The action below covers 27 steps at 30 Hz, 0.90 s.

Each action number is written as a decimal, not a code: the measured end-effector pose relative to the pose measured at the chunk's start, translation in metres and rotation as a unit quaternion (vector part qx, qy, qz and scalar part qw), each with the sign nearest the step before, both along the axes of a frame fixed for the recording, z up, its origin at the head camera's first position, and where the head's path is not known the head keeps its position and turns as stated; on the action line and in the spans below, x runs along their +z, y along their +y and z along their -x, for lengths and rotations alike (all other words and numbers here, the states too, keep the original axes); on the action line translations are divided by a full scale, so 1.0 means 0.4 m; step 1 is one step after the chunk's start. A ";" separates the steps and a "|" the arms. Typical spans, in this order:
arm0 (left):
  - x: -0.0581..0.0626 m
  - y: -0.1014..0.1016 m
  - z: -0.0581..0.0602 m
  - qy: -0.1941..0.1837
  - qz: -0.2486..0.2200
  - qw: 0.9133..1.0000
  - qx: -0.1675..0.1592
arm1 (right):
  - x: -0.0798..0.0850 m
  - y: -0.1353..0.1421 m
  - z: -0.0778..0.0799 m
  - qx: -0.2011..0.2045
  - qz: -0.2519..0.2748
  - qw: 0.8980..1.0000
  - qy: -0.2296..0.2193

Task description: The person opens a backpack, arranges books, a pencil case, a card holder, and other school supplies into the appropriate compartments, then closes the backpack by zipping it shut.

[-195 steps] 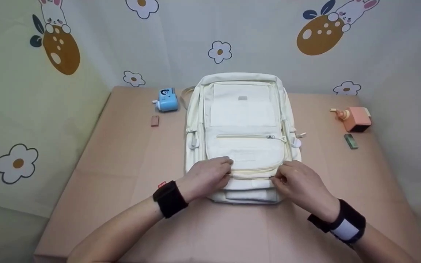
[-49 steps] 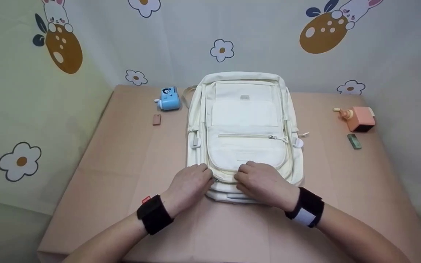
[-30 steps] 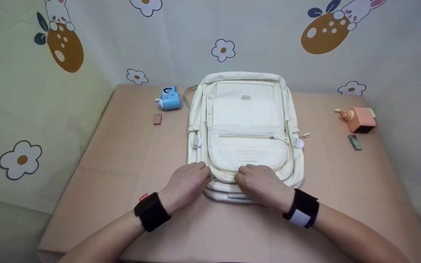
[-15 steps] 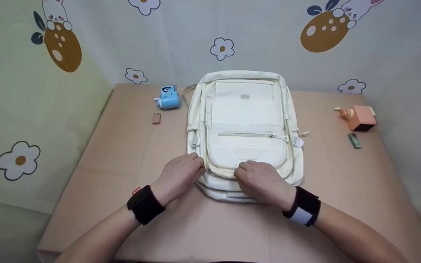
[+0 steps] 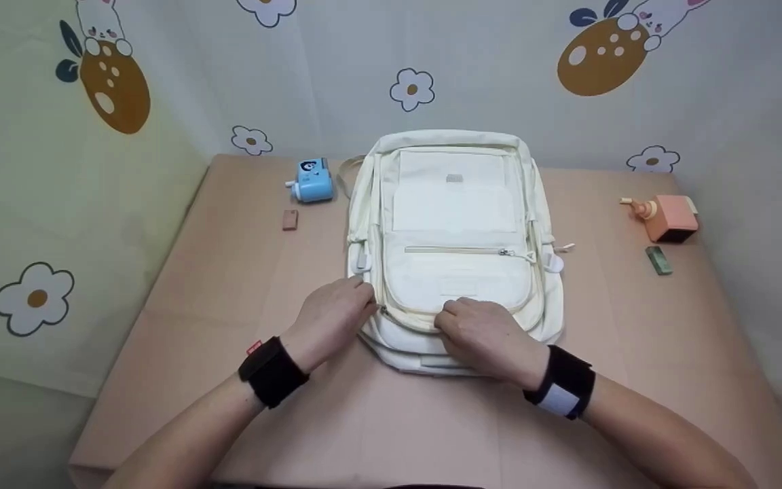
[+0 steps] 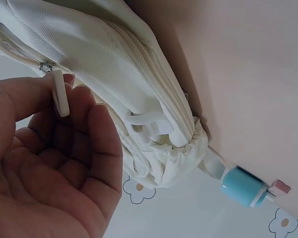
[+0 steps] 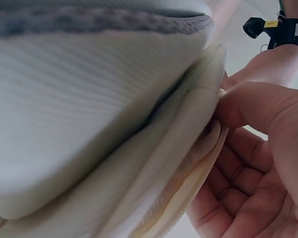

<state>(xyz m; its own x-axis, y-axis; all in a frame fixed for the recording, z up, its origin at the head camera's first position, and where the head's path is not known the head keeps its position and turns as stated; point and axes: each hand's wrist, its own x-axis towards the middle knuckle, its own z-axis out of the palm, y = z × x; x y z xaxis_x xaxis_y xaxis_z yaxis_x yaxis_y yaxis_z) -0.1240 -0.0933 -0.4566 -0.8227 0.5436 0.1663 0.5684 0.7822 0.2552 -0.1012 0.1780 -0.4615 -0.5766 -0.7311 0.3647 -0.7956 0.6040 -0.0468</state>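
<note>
A cream backpack [image 5: 459, 272] lies on its back, its front pockets facing up. My left hand [image 5: 333, 316] is at its lower left side. In the left wrist view, thumb and fingers pinch a flat white zipper pull [image 6: 61, 94], hanging from a metal slider [image 6: 45, 66]. My right hand [image 5: 486, 336] is at the bottom of the front pocket. As the right wrist view shows, its thumb and fingers grip the fabric edge [image 7: 213, 134] beside the zipper, where the pocket gapes a little. A second zipper [image 5: 455, 250] runs across the front panel.
Left of the bag stand a blue pencil sharpener [image 5: 313, 182] with a crank and a small pinkish eraser-like block [image 5: 290, 220]. At right are an orange crank sharpener [image 5: 673, 219] and a green block [image 5: 658, 261]. A flower-patterned curtain [image 5: 337, 81] surrounds the beige table [image 5: 228, 339].
Earlier the right hand was at the zipper's right end, then moved to the middle. My left hand has since slid up and left along the zipper with the pull, while the right stayed put.
</note>
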 end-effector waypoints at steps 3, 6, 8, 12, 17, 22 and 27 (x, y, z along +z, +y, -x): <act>0.002 0.000 0.000 -0.007 -0.004 1.000 0.001 | 0.001 -0.001 0.001 0.002 0.008 1.000 -0.003; 0.003 -0.001 -0.001 -0.012 -0.009 1.000 0.003 | 0.009 -0.007 0.002 0.007 0.014 1.000 -0.003; 0.003 -0.002 -0.001 -0.013 -0.010 1.000 0.004 | 0.017 -0.016 0.004 0.008 0.013 1.000 -0.003; 0.000 -0.003 -0.004 -0.009 -0.012 1.000 0.003 | 0.029 -0.042 0.006 0.006 -0.007 1.000 -0.001; -0.008 -0.002 -0.007 0.011 -0.020 1.000 -0.003 | 0.022 -0.076 0.006 -0.018 -0.047 0.999 0.003; -0.016 0.002 -0.004 0.031 -0.023 0.999 -0.006 | 0.007 -0.092 0.002 -0.031 -0.087 0.995 0.036; -0.017 0.000 0.005 0.041 -0.030 0.999 -0.007 | 0.001 -0.096 0.002 -0.050 -0.083 0.994 0.049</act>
<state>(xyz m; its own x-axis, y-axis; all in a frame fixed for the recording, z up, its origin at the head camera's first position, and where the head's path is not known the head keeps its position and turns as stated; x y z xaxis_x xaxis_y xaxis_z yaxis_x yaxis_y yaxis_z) -0.1260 -0.0935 -0.4636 -0.7974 0.5420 0.2652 0.6000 0.7587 0.2536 -0.1022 0.1396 -0.4613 -0.6172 -0.7264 0.3022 -0.7267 0.6736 0.1350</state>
